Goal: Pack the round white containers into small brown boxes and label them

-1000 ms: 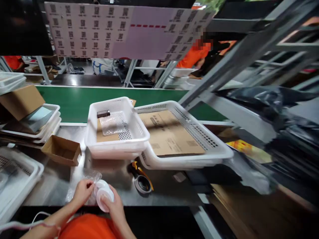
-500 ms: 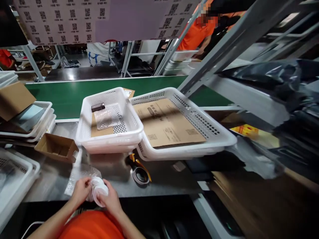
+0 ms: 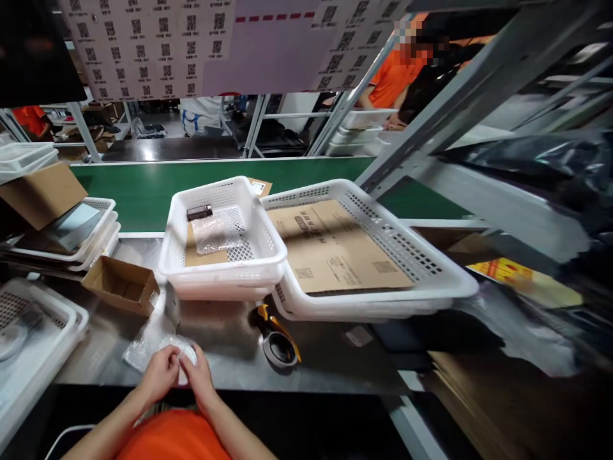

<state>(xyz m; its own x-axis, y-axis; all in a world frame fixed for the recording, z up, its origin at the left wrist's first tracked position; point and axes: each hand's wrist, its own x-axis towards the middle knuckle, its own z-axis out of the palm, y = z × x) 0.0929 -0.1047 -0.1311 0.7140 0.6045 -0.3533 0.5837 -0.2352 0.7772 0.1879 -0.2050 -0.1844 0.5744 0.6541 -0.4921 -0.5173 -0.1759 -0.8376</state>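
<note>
White and rounded, a small smooth piece (image 3: 183,378) sits on the near side of the deep white perforated plastic basket (image 3: 223,285), gripped by the right hand (image 3: 198,375). The left hand (image 3: 160,375) curls its fingers beside clear bubble wrap (image 3: 142,348); whether they grip it, I cannot tell. Left of the basket stands an open brown cardboard box (image 3: 119,287).

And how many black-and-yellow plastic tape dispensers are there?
1 dispenser, lying on the grey metal table, right of the right hand; others may be hidden.
</note>
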